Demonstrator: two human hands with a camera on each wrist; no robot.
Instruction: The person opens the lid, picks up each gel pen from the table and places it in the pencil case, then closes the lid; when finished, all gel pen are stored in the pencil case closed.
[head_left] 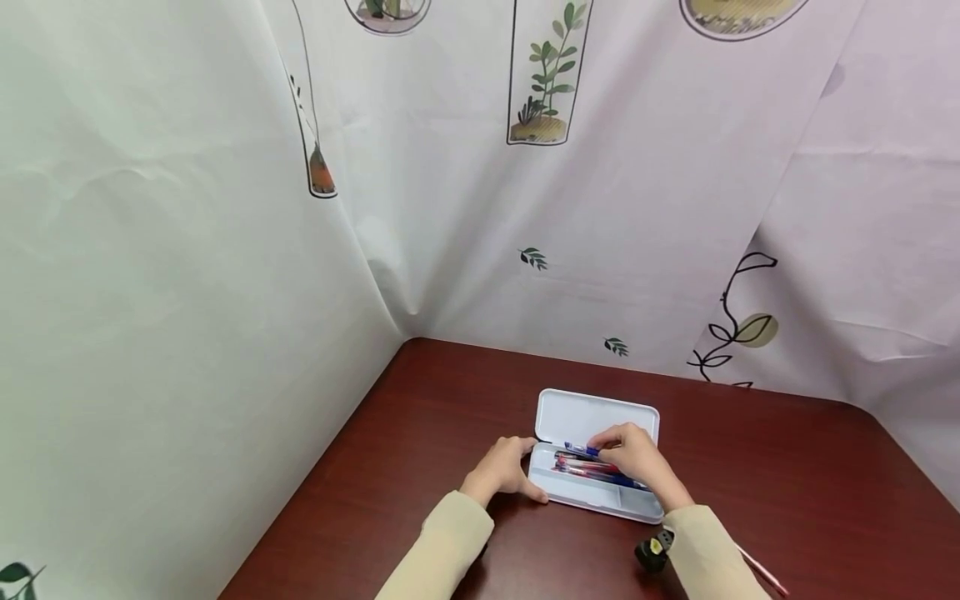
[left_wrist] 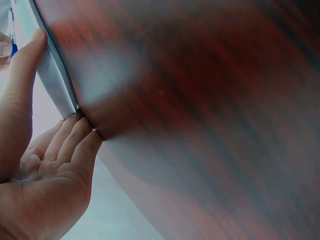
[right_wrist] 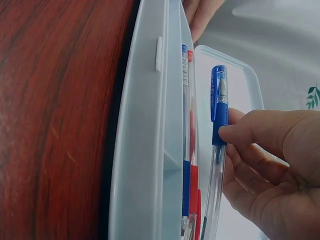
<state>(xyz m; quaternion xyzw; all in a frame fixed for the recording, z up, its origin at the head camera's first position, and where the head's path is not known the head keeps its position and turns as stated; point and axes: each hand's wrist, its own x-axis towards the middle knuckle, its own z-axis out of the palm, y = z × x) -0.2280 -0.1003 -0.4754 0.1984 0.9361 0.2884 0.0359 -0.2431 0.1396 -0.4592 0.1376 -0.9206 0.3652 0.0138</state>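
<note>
Open white pencil case (head_left: 592,492) on dark red surface (head_left: 787,467), left hand (head_left: 504,472) fingers straight, steadying case's left end, right hand (head_left: 633,457) pinching blue pen (right_wrist: 218,125) over pens inside case

1. A dark red wooden table (head_left: 750,467) fills the lower part of the head view.
2. A pale curtain (head_left: 187,250) printed with plants in glass jars and small leaf sprigs hangs behind and to the left of the table.
3. A small black object (head_left: 651,552) with a yellow spot lies on the table near its front edge.
4. A thin pink stick (head_left: 765,572) lies on the table at the lower right.
</note>
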